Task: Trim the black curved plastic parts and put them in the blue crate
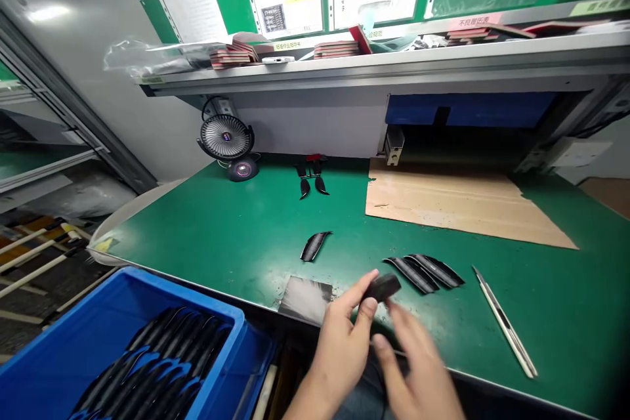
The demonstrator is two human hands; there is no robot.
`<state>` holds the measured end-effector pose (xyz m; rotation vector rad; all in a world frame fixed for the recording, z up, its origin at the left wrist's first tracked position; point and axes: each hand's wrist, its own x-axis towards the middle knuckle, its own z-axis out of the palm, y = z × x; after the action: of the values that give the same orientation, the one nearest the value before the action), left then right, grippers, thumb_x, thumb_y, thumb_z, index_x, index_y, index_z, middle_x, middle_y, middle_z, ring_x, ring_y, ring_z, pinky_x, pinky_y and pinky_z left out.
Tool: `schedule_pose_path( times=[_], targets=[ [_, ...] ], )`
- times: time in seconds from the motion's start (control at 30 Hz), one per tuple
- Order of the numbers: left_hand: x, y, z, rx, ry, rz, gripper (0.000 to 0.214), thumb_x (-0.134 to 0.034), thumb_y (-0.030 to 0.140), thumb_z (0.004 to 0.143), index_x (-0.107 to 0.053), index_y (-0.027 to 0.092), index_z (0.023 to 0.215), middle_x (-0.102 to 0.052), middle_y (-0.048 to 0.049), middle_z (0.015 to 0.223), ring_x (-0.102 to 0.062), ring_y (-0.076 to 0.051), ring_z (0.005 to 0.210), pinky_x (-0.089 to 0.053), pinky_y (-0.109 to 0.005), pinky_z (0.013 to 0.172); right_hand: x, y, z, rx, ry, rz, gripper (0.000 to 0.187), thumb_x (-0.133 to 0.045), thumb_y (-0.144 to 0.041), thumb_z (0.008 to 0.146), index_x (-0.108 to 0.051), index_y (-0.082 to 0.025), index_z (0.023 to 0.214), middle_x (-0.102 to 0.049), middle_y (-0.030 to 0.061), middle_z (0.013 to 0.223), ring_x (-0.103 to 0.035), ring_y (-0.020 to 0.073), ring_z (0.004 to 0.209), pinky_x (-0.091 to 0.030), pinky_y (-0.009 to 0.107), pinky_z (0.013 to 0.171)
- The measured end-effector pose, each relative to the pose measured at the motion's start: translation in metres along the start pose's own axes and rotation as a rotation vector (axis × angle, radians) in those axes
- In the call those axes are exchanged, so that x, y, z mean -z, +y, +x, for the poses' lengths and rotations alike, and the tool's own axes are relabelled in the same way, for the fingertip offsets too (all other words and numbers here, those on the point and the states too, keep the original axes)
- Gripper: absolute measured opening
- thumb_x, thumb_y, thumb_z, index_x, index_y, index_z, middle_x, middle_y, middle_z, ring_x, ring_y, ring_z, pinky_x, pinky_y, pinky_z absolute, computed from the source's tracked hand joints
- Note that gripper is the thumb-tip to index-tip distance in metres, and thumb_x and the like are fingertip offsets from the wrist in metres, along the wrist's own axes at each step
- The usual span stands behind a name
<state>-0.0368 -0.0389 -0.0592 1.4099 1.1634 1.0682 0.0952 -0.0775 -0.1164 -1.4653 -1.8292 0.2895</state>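
Note:
My left hand (344, 335) pinches a small black curved piece (382, 287) between thumb and fingers, just above the front edge of the green table (221, 236). My right hand (418, 367) is close beside it, below the piece, blurred by motion with fingers stretched toward it. A grey-black abrasive sheet (305, 298) lies at the table edge left of my hands. One black curved piece (314, 246) lies alone farther back. Three similar pieces (424, 272) lie side by side to the right.
A blue bin (98, 321) with several black curved pieces stands at lower left. A thin knife-like tool (504, 323) lies at right. Cardboard (453, 203), a small fan (226, 139), and a black-and-red tool (310, 177) sit farther back under a shelf (394, 62).

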Motion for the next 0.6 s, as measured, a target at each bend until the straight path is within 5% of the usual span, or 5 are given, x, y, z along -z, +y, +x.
schedule_pose_path(
  times=[0.1, 0.27, 0.4, 0.5, 0.6],
  targets=[
    [0.004, 0.008, 0.003, -0.146, -0.085, 0.324, 0.046, -0.041, 0.022, 0.094, -0.035, 0.027, 0.139, -0.06, -0.0055, 0.123, -0.051, -0.017, 0.118, -0.04, -0.035, 0.103, 0.04, 0.003, 0.022, 0.197, 0.159, -0.098, 0.047, -0.049, -0.021, 0.092, -0.042, -0.021, 0.139, -0.047, 0.0104, 0.136, -0.044, 0.0303, 0.124, -0.044, 0.046, 0.096],
    [0.005, 0.028, 0.002, -0.274, -0.096, 0.456, 0.049, -0.04, 0.016, 0.094, -0.023, 0.029, 0.138, -0.066, -0.0012, 0.11, -0.054, -0.014, 0.113, -0.039, -0.033, 0.103, 0.095, 0.028, 0.054, 0.582, -0.138, -0.072, 0.053, -0.041, 0.0, 0.088, -0.044, -0.022, 0.137, -0.053, 0.0042, 0.132, -0.045, 0.021, 0.124, -0.042, 0.034, 0.098],
    [0.012, 0.037, -0.004, -0.204, -0.062, 0.449, 0.045, -0.043, 0.018, 0.094, -0.028, 0.034, 0.133, -0.066, 0.0025, 0.109, -0.054, -0.011, 0.113, -0.041, -0.027, 0.099, 0.112, 0.05, 0.048, 0.37, -0.002, 0.035, 0.035, -0.047, -0.009, 0.091, -0.058, -0.027, 0.119, -0.064, -0.0021, 0.113, -0.059, 0.0128, 0.103, -0.045, 0.022, 0.091],
    [0.01, 0.039, -0.006, -0.236, -0.076, 0.452, 0.046, -0.044, 0.017, 0.094, -0.029, 0.034, 0.133, -0.066, 0.0027, 0.111, -0.055, -0.011, 0.113, -0.04, -0.026, 0.101, 0.109, 0.036, 0.043, 0.187, 0.11, 0.196, 0.028, -0.054, -0.016, 0.091, -0.06, -0.028, 0.115, -0.065, -0.0019, 0.109, -0.061, 0.0126, 0.098, -0.045, 0.019, 0.092],
    [0.004, 0.043, -0.005, -0.28, -0.121, 0.427, 0.051, -0.045, 0.014, 0.093, -0.026, 0.033, 0.136, -0.067, 0.0019, 0.107, -0.056, -0.012, 0.113, -0.042, -0.027, 0.1, 0.102, 0.011, 0.05, 0.131, 0.047, 0.354, 0.032, -0.061, -0.02, 0.088, -0.058, -0.028, 0.119, -0.066, -0.001, 0.106, -0.061, 0.014, 0.097, -0.049, 0.019, 0.086]
  ],
)
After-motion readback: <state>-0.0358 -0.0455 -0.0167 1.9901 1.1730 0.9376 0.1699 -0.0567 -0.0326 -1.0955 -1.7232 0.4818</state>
